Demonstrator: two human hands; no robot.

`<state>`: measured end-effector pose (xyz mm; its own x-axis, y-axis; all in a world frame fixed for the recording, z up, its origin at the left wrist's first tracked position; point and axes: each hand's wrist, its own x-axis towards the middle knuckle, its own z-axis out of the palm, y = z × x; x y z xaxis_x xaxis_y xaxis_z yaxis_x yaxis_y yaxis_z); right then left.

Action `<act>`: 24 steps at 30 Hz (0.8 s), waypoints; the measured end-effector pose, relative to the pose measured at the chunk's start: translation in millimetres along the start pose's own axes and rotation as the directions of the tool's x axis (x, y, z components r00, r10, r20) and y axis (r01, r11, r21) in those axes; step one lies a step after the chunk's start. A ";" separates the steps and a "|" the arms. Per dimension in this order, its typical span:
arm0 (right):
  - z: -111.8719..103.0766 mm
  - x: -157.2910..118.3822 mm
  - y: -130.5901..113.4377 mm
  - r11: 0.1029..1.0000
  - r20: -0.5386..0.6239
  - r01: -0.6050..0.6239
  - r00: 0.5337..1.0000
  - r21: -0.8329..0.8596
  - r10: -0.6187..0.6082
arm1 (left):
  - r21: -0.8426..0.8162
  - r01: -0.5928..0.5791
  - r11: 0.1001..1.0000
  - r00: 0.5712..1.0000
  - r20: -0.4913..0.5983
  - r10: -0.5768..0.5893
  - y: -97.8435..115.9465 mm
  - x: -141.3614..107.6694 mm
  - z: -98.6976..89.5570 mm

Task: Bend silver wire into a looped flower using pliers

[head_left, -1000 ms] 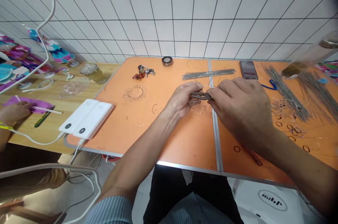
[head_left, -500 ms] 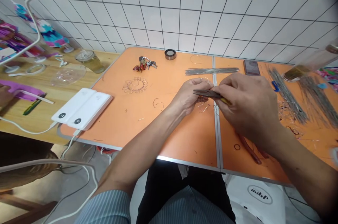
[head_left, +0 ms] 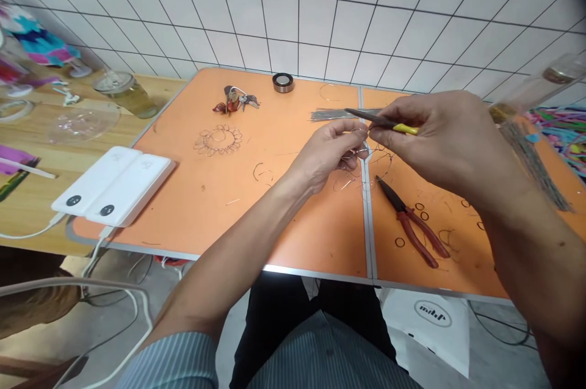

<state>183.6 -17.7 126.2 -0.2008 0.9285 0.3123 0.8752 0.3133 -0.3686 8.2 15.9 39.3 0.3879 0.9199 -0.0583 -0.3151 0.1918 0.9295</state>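
Observation:
Over the hinge seam of the orange table, my left hand point(head_left: 333, 148) is closed in a pinch on thin wire point(head_left: 361, 154). Parts of that wire are hidden by the fingers. My right hand point(head_left: 442, 138) grips pliers with yellow handles point(head_left: 405, 129); their dark jaws point left, above my left fingertips. My right thumb and fingertip also come close to the wire, and whether they pinch it I cannot tell. Below my right hand lie red-handled pliers point(head_left: 414, 225). A wire ring of petal-like loops point(head_left: 218, 140) rests on the table to the left.
Straight wires point(head_left: 334, 114) lie behind my hands, and another bundle point(head_left: 535, 163) is at the right. Keys point(head_left: 237, 100) and a round tape roll point(head_left: 282, 82) sit at the back. White power banks point(head_left: 114, 184) with cables occupy the left edge, near a glass jar point(head_left: 126, 94).
My right hand has lifted slightly, and the pliers have turned, tips now higher than my left fingers. The view has shifted right; the red-handled pliers are now fully visible.

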 end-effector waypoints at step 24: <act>9.4 11.7 -5.2 0.994 0.005 -0.015 1.000 -0.112 0.015 | 0.068 -0.146 0.987 0.986 -0.067 0.150 1.3 -5.2 0.4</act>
<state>172.6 -6.6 123.6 -0.1894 0.9342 0.3025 0.9218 0.2753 -0.2729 6.2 11.2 41.0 0.2768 0.9592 0.0576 -0.3090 0.0321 0.9505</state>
